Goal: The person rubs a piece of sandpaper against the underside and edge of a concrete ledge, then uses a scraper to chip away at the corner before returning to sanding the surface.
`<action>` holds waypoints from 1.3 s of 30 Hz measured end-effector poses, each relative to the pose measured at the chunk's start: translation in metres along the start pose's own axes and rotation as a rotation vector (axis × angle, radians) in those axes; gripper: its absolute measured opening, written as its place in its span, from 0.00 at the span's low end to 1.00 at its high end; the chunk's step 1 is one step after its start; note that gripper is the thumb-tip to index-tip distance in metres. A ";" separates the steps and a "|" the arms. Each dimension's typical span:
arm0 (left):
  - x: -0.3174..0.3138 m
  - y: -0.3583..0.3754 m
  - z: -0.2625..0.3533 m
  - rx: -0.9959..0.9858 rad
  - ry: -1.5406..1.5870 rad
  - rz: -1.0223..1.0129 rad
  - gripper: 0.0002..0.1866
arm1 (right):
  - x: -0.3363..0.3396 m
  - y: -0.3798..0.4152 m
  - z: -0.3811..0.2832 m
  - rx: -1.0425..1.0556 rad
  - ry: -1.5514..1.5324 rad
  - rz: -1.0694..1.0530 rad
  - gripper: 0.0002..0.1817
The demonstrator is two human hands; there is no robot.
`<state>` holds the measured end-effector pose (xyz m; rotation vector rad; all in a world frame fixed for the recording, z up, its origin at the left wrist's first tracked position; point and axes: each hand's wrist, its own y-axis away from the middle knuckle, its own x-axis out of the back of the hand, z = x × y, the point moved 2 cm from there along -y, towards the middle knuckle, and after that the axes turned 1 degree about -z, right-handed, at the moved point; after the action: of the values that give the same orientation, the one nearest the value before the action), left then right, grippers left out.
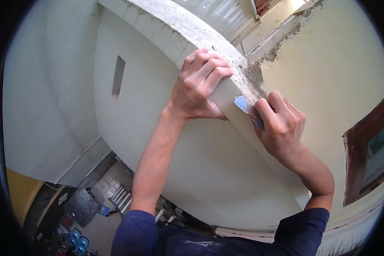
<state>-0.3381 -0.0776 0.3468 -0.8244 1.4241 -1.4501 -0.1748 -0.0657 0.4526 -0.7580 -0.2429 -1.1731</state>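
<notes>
My left hand [198, 87] is hooked over a pale plastered ledge [228, 96], its fingers bent across the top edge and its thumb against the near face. To its right, my right hand [282, 126] is closed around a small putty knife [241, 103]. The bluish-white, stained blade lies against the ledge near the corner with the yellow wall; most of the handle is hidden in my fingers. Beside the blade, the ledge's rough top [192, 25] shows bare, speckled cement.
Broken plaster [256, 72] runs along the edge of the yellow wall [328, 72]. A brown-framed window [356, 158] is at the right. Far below, a floor holds a ladder [120, 198] and blue water bottles [79, 241]. A rectangular slot [118, 76] pierces the left wall.
</notes>
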 end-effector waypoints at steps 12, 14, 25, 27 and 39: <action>0.000 -0.001 -0.003 0.019 0.004 -0.042 0.31 | 0.001 0.016 -0.001 -0.007 -0.031 -0.056 0.08; -0.001 0.000 -0.002 0.005 -0.001 -0.026 0.31 | -0.002 0.008 -0.003 0.046 -0.017 0.011 0.08; -0.001 0.001 0.001 0.033 -0.004 -0.020 0.31 | 0.012 0.016 0.001 0.018 0.023 -0.149 0.06; -0.002 0.001 0.001 0.020 -0.010 -0.022 0.31 | 0.001 0.006 -0.001 0.037 0.021 -0.139 0.07; -0.002 0.001 0.001 -0.004 -0.027 -0.014 0.32 | -0.001 0.000 0.004 -0.035 -0.001 -0.079 0.04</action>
<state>-0.3359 -0.0757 0.3460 -0.8551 1.4034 -1.4419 -0.1746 -0.0622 0.4554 -0.7862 -0.2557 -1.2545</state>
